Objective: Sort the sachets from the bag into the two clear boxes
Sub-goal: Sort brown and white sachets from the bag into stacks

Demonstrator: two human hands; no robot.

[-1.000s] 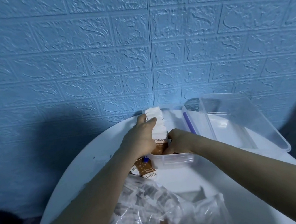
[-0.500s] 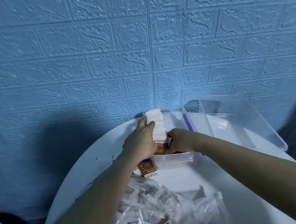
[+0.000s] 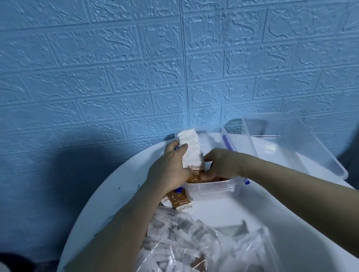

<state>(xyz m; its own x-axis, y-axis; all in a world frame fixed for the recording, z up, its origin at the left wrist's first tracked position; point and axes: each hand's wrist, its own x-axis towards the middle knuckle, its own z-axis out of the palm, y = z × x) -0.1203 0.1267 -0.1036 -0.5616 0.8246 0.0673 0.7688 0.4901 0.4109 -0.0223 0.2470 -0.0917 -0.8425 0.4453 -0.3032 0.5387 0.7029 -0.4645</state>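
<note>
Far left, there's a dark shadow on the blue brick-pattern wall (image 3: 118, 75), and the round white table (image 3: 104, 200) curves in below it. On the table's near side sits the clear bag (image 3: 192, 257), crumpled and full of white and brown sachets, the left forearm lying across its left edge. Just beyond the bag, two loose sachets (image 3: 179, 202) lie flat on the table, brown with white ends, tucked under the left wrist and right beside the near box.

Now the left hand (image 3: 170, 172): fingers curled against the left side of a row of sachets (image 3: 191, 150), thumb side up, gripping the stack. That row stands upright on edge in the near clear box (image 3: 212, 189), white tops lined up running away towards the wall, the front one showing a brown lower half and printed lettering.

The right hand (image 3: 220, 164) comes in from the other side, fingers bent in and pinching the front of the same row, low down at the box's rim. So both hands are on the stack, one each side.

To the right, a purple strip (image 3: 227, 142) runs along the box's far edge. Beyond that, the second clear box (image 3: 303, 147), larger, sits just beside the first near the table's right edge; I can't make out any sachets in it.
</note>
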